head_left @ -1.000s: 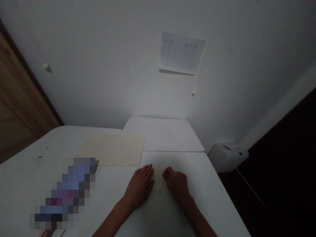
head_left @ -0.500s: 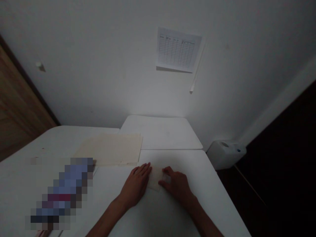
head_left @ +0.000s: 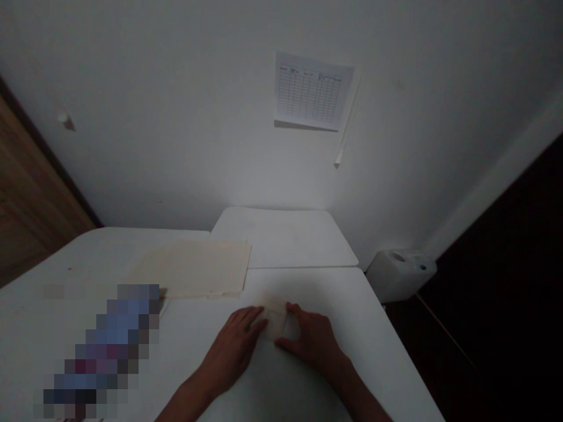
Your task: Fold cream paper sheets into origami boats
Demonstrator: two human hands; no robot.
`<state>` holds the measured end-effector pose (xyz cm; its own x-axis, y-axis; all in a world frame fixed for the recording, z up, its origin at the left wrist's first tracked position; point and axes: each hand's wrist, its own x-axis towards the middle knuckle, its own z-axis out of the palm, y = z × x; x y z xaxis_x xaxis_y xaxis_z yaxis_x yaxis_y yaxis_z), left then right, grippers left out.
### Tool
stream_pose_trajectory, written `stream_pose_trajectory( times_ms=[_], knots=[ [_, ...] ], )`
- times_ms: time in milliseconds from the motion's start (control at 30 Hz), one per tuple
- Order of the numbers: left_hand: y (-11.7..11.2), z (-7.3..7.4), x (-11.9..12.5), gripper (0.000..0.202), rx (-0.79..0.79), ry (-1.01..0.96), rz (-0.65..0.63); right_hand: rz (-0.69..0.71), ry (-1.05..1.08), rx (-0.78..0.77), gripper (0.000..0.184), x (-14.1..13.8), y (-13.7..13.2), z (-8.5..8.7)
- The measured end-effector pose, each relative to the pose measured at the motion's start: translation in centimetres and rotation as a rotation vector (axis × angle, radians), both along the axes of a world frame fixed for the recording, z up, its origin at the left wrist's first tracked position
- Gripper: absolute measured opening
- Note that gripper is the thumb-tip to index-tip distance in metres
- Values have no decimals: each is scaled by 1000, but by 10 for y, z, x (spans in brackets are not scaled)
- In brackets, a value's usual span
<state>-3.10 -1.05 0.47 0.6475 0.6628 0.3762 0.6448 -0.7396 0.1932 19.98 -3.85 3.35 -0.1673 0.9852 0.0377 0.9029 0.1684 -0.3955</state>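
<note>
A small folded piece of cream paper lies on the white table between my two hands. My left hand lies flat with its fingers stretched onto the paper's left edge. To the right, my right hand has thumb and fingers curled around the paper's right side and seems to lift that edge a little. The light is dim and the paper's folds are hard to make out.
A stack of cream sheets lies on the table behind my left hand. A blurred-out patch covers the table's left part. A second white table adjoins at the back. A white canister stands on the floor at right.
Both hands have drawn slightly toward me. The right hand has gone from pressing flat on the paper to gripping its right edge, and the paper now shows above my fingers.
</note>
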Motion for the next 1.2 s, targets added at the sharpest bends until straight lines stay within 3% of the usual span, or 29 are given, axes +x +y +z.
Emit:
stream_pose_trajectory(
  times_ms=[167, 400, 533, 733, 1200],
  knots=[
    [-22, 5, -1, 48, -27, 50, -74, 24, 19, 13, 76, 2, -2, -3],
    [-24, -2, 0, 56, 0, 64, -51, 2, 23, 15, 69, -1, -3, -5],
    [-28, -6, -1, 54, 42, 66, 8, -17, 15, -5, 69, -3, -3, -3],
    [-31, -1, -13, 43, 72, 67, 130, -10, 28, 25, 69, -2, -4, -4],
    [-30, -2, -17, 33, 90, 25, 234, 23, 7, 73, 67, -2, -4, -9]
  ],
)
